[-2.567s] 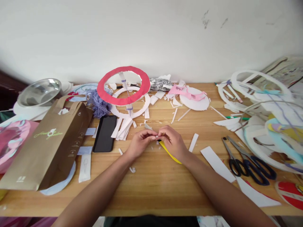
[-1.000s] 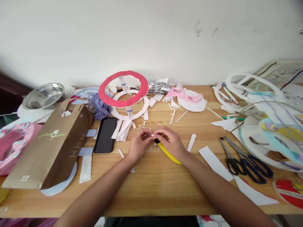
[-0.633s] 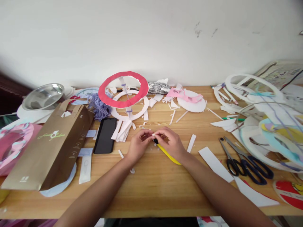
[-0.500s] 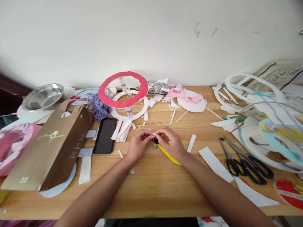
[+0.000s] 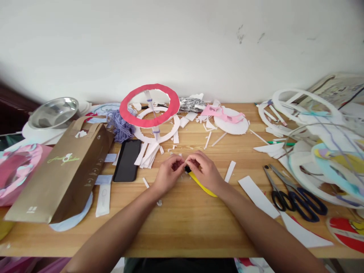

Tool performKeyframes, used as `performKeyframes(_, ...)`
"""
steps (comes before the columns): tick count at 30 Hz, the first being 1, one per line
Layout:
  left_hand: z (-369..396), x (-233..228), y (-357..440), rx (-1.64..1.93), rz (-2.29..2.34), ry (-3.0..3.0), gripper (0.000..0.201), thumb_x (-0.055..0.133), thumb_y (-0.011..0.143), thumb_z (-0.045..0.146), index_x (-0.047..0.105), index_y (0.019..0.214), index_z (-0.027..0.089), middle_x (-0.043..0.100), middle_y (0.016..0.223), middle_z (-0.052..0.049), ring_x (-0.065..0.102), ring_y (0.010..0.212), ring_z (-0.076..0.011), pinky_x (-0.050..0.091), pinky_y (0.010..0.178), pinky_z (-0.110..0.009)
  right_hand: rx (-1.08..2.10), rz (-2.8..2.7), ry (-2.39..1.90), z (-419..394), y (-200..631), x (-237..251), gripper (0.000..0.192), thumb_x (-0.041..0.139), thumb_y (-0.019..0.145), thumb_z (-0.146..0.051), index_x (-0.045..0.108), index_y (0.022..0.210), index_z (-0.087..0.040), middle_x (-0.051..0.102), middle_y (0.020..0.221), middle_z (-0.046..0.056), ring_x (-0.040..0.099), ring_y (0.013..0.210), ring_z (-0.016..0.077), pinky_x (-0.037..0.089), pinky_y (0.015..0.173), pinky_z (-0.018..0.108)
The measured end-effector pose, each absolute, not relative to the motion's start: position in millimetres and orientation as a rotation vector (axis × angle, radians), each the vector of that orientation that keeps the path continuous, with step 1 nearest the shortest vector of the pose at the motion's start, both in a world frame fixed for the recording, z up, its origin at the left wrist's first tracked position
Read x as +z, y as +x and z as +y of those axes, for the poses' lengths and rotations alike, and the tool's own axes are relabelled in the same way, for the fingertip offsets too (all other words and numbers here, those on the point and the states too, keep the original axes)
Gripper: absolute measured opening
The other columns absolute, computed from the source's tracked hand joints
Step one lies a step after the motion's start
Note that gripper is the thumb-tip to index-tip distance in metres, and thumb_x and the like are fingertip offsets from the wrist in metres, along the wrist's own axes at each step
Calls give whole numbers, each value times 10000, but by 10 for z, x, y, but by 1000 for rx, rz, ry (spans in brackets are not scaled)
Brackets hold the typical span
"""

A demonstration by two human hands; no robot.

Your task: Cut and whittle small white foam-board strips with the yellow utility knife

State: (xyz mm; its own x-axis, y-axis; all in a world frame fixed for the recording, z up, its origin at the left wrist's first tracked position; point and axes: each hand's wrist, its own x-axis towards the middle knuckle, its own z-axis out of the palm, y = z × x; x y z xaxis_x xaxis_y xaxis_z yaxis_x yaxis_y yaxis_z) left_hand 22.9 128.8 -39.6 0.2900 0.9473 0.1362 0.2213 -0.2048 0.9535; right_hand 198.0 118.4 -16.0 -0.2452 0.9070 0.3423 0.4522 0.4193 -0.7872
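Little has moved since the earlier frame: both hands remain together at table centre, and the white scrap seen between the fingertips is now hidden. Wooden table stands against a plain white wall, littered with paper offcuts. Brown paper bag, left, bears a pale green logo, not legible. Left hand and right hand are pinched closed, fingertips touching; the yellow cutter projects from beneath the right hand toward the near right.
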Motion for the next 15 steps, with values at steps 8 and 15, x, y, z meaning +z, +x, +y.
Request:
performKeyframes(8,1334,140,100,878,1017,2045,120,567,891,277,640,845,193,633,807,-32,530,680,-140,419,641,-259,797,-1824,-1088,1150,2014,41,136,498,977,-323,582,920,-233,571,862,21,569,783,155,467,666,269)
performKeyframes(15,994,136,-141,970,1254,1932,53,663,713,195,613,725,209,701,849,-30,598,660,-153,442,602,-260,512,-2304,-1558,845,2216,99,245,748,793,-405,615,871,-216,666,887,107,636,844,267,451,721,336)
